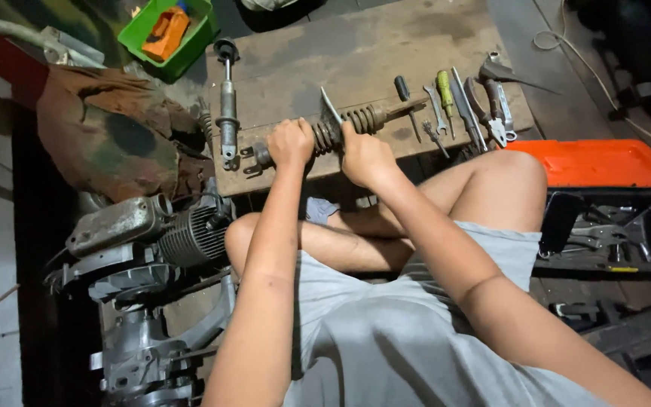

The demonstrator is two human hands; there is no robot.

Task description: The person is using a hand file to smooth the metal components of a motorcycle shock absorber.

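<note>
A rusty shock absorber with a coil spring (356,120) lies across the front edge of a wooden board (356,53). My left hand (290,142) is closed around its left end, by the mounting eye. My right hand (363,154) grips the middle of the spring and holds a thin flat metal tool (331,108) that sticks up between the coils. I sit cross-legged on the floor behind the board.
A second shock absorber (227,102) lies upright on the board's left. Screwdrivers, wrenches and pliers (461,102) line the right side. A green bin (167,30) sits far left, an engine (152,234) beside my left knee, an orange toolbox (604,162) at right.
</note>
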